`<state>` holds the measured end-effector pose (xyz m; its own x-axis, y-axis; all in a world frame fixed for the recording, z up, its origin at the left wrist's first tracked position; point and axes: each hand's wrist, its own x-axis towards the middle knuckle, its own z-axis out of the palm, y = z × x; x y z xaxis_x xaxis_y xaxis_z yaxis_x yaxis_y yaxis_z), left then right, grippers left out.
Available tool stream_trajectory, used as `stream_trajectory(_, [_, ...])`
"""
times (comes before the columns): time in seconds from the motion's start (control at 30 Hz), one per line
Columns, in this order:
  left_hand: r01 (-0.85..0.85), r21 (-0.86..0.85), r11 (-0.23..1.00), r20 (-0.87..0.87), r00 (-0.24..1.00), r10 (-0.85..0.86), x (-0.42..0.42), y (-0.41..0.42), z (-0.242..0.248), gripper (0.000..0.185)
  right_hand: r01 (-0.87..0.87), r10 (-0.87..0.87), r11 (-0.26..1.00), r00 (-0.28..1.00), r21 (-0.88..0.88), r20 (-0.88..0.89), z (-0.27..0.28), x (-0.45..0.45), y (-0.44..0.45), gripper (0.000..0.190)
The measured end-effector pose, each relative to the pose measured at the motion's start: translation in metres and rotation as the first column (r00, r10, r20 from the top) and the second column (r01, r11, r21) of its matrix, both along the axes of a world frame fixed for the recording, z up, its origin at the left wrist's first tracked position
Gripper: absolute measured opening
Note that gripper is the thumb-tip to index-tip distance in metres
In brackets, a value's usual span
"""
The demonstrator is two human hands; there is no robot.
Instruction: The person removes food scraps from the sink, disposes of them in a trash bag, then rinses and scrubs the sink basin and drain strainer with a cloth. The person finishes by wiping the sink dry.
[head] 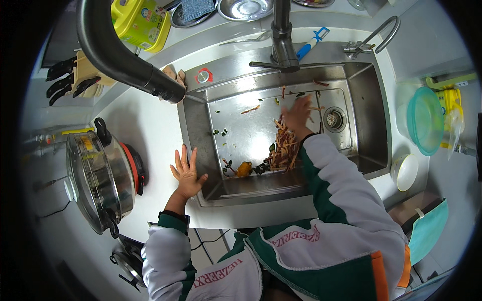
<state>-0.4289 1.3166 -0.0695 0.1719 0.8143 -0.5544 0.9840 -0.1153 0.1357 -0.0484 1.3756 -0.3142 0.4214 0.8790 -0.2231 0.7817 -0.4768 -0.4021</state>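
Note:
A heap of thin brown and orange vegetable peelings (pixel 283 150) lies in the stainless steel sink (pixel 241 137). At the heap's upper end is my right hand (pixel 297 114), palm down and blurred by motion. Its underside is hidden, so whether it grips any strips cannot be told. My left hand (pixel 187 177) rests with fingers spread on the white countertop and the sink's left rim, holding nothing. Along the near wall of the basin sit an orange lump of food scrap (pixel 244 169) and dark green leafy scraps (pixel 260 168). A few loose bits lie scattered across the basin floor.
The drain (pixel 334 118) is at the basin's right. A dark faucet (pixel 283 45) and a blue-handled peeler (pixel 312 43) are behind it. Leftward stand a lidded steamer pot (pixel 101 180) and a knife block (pixel 88 75). A teal basin (pixel 425 121) and white bowl (pixel 404 172) flank the right.

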Motion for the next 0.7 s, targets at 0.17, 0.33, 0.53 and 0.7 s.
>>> stream_trajectory(0.17, [-0.003,0.014,1.000,0.016,1.000,0.003,0.000,0.000,-0.002,0.096,-0.169,0.332,0.915,0.830,0.366,-0.448,0.006,0.023,0.009,0.055])
stream_trajectory(0.33, [-0.001,0.008,1.000,0.020,1.000,0.000,-0.002,-0.001,-0.003,0.096,0.149,-0.235,0.866,0.964,0.477,0.125,-0.006,0.109,0.040,0.059])
stream_trajectory(0.53, [-0.002,0.008,1.000,-0.005,1.000,0.002,-0.002,0.000,-0.003,0.097,0.042,-0.093,0.968,0.976,0.249,0.195,-0.013,0.017,0.043,0.061])
stream_trajectory(0.7, [-0.011,-0.006,1.000,-0.003,1.000,0.011,-0.002,0.000,-0.002,0.097,-0.653,0.647,0.757,0.742,0.031,-0.176,0.022,-0.086,-0.003,0.057])
